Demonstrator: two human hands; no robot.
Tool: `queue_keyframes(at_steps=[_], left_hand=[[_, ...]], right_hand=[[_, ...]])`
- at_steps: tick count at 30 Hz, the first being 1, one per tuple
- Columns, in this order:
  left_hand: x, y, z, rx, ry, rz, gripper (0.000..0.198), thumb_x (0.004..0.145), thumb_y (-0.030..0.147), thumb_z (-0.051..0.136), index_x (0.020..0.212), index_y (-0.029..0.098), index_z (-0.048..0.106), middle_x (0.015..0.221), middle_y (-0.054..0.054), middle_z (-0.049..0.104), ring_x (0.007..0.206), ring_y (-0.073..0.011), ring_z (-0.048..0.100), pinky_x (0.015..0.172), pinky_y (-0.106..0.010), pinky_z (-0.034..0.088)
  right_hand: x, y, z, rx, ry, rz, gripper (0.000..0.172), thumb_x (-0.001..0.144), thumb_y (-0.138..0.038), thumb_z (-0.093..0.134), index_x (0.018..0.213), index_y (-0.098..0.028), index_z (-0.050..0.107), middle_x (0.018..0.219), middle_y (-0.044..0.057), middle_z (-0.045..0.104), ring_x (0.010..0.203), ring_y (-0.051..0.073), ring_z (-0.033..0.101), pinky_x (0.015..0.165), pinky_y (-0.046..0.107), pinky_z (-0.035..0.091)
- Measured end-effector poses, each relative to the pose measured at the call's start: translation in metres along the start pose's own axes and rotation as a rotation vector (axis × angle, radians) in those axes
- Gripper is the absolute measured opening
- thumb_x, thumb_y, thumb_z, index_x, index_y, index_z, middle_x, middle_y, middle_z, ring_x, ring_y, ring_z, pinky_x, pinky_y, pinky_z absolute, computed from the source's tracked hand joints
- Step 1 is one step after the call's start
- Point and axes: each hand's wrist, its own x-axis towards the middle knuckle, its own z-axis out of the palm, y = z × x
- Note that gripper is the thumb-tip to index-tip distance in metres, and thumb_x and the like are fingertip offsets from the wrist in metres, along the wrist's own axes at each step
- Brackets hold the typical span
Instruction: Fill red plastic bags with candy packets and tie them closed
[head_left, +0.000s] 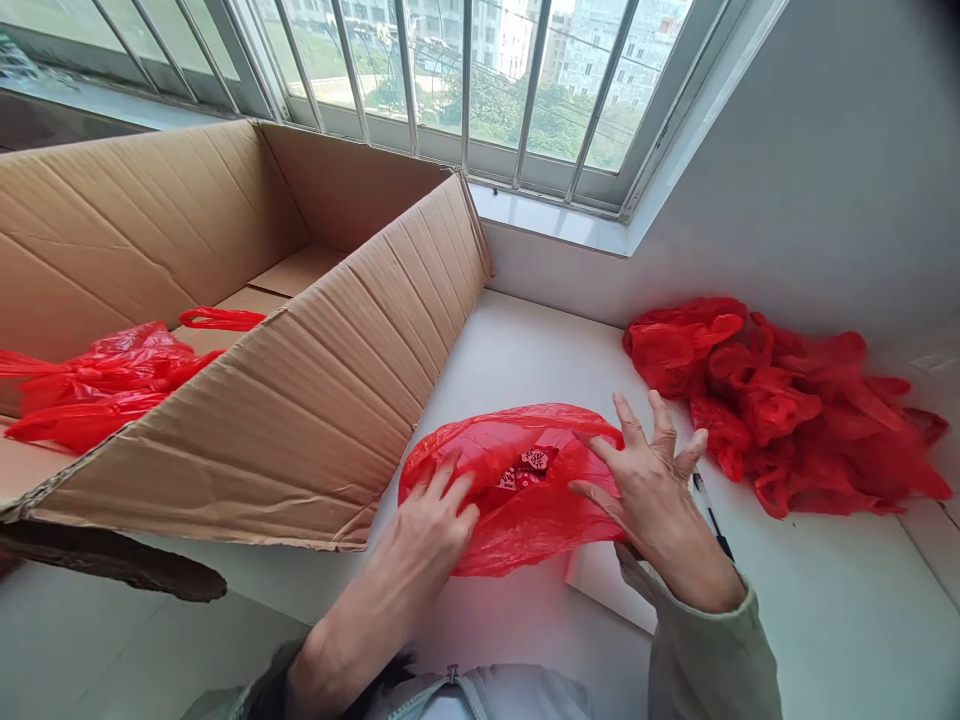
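An open red plastic bag (517, 530) lies on the white table, its mouth spread wide. Inside it show small red packets (529, 467) with white markings. My left hand (435, 520) rests on the bag's left side, fingers apart and partly inside the rim. At the right side of the mouth, my right hand (652, 480) has its fingers spread, with some of them touching the plastic. Neither hand grips anything that I can see.
A large cardboard box (300, 400) stands at the left with red bags (112, 385) in it. A heap of red bags (787, 410) lies at the right by the wall. A black pen (712, 515) and a white pad (611, 580) are near my right wrist. Behind is a barred window (465, 90).
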Motion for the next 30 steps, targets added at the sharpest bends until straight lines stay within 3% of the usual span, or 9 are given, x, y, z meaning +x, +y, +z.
queue_keyframes(at_steps=[4, 6, 10, 14, 18, 21, 24, 27, 30], left_hand=[[0.012, 0.009, 0.001, -0.086, -0.039, 0.150, 0.019, 0.086, 0.004, 0.051, 0.096, 0.013, 0.064, 0.115, -0.010, 0.064, 0.121, -0.0273, 0.051, 0.097, -0.041, 0.050], [0.019, 0.011, 0.000, -0.064, -0.073, 0.128, 0.024, 0.087, 0.003, 0.047, 0.104, 0.013, 0.061, 0.113, -0.010, 0.064, 0.119, -0.0266, 0.052, 0.096, -0.041, 0.051], [0.023, 0.005, 0.004, -0.055, -0.151, -0.031, 0.039, 0.088, 0.000, 0.038, 0.122, 0.014, 0.054, 0.124, -0.013, 0.059, 0.116, -0.0263, 0.056, 0.089, -0.040, 0.053], [0.017, -0.016, 0.016, -0.150, -0.163, -0.244, 0.044, 0.090, 0.005, 0.039, 0.132, 0.015, 0.047, 0.121, -0.014, 0.060, 0.112, -0.0256, 0.059, 0.090, -0.040, 0.051], [0.013, -0.034, 0.029, -0.146, -0.136, -0.316, 0.031, 0.088, 0.011, 0.042, 0.114, 0.012, 0.059, 0.108, -0.014, 0.064, 0.104, -0.0279, 0.061, 0.090, -0.044, 0.049], [0.014, -0.032, 0.029, -0.151, -0.083, -0.226, 0.038, 0.088, 0.008, 0.038, 0.121, 0.013, 0.055, 0.116, -0.014, 0.062, 0.110, -0.0262, 0.058, 0.093, -0.042, 0.048], [0.022, -0.014, 0.017, -0.140, -0.102, -0.184, 0.040, 0.090, 0.005, 0.034, 0.124, 0.014, 0.053, 0.116, -0.014, 0.061, 0.103, -0.0240, 0.061, 0.087, -0.039, 0.052], [0.035, 0.004, 0.005, -0.133, -0.110, -0.138, 0.035, 0.090, 0.004, 0.037, 0.116, 0.016, 0.056, 0.116, -0.012, 0.060, 0.099, -0.0236, 0.062, 0.080, -0.037, 0.054], [0.044, 0.014, 0.010, -0.180, -0.071, -0.064, 0.024, 0.089, 0.009, 0.048, 0.109, 0.016, 0.060, 0.113, -0.010, 0.061, 0.104, -0.0238, 0.059, 0.085, -0.038, 0.054]], right_hand=[[0.002, -0.031, -0.003, 0.185, -0.063, -0.187, 0.019, 0.092, -0.022, 0.051, 0.100, -0.024, 0.068, 0.125, 0.009, 0.062, 0.124, 0.028, 0.049, 0.106, 0.057, 0.031], [0.000, -0.041, 0.002, 0.214, -0.148, -0.226, 0.021, 0.093, -0.019, 0.049, 0.100, -0.023, 0.068, 0.116, 0.006, 0.066, 0.120, 0.025, 0.053, 0.107, 0.054, 0.033], [-0.010, -0.034, 0.020, 0.136, -0.248, -0.183, 0.007, 0.080, -0.027, 0.069, 0.079, -0.020, 0.071, 0.129, 0.010, 0.059, 0.136, 0.037, 0.033, 0.108, 0.066, 0.020], [-0.022, -0.005, 0.027, 0.109, -0.246, -0.139, 0.026, 0.073, -0.036, 0.076, 0.056, -0.019, 0.066, 0.145, 0.007, 0.045, 0.143, 0.039, 0.016, 0.107, 0.072, 0.003], [-0.025, 0.011, 0.028, 0.096, -0.226, -0.138, 0.043, 0.075, -0.046, 0.071, 0.044, -0.019, 0.061, 0.142, 0.007, 0.049, 0.143, 0.040, 0.012, 0.101, 0.077, -0.003], [-0.022, 0.009, 0.028, 0.091, -0.187, -0.125, 0.046, 0.079, -0.050, 0.065, 0.045, -0.019, 0.062, 0.137, 0.008, 0.054, 0.141, 0.043, 0.019, 0.097, 0.080, 0.004], [-0.016, -0.002, 0.022, 0.102, -0.040, -0.120, 0.042, 0.087, -0.045, 0.057, 0.055, -0.018, 0.066, 0.131, 0.010, 0.059, 0.135, 0.041, 0.032, 0.099, 0.077, 0.016], [-0.009, -0.017, 0.017, 0.156, 0.084, -0.161, 0.028, 0.092, -0.028, 0.053, 0.071, -0.018, 0.069, 0.118, 0.008, 0.066, 0.123, 0.029, 0.049, 0.104, 0.052, 0.037], [-0.004, -0.032, 0.022, 0.172, -0.005, -0.217, 0.018, 0.088, -0.010, 0.053, 0.091, -0.016, 0.069, 0.105, 0.008, 0.069, 0.111, 0.023, 0.055, 0.094, 0.035, 0.048]])
